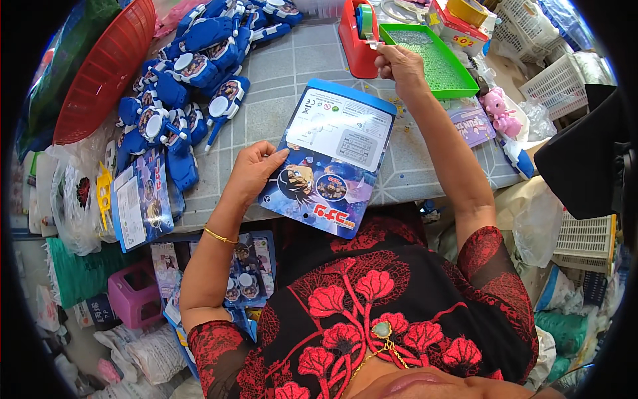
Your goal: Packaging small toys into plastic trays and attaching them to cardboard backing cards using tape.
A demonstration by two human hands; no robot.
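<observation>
My left hand [258,167] grips a printed backing card [332,159] by its left edge, thumb on top. The card is blue with a white panel and a cartoon figure, and it lies over the front edge of the table. At the back, my right hand [401,65] is closed with its fingertips on a strip of transparent tape [375,45] at the front of a red tape dispenser [359,50]. A tape roll [365,20] sits in the dispenser. Just right of that hand lies a bright green tray [435,63].
Blue toy watches [193,73] are heaped at the back left, beside a red basket [106,73]. More printed cards [143,199] overhang the left front edge. A pink toy figure [500,110], a black object [578,153] and white baskets [558,83] stand on the right.
</observation>
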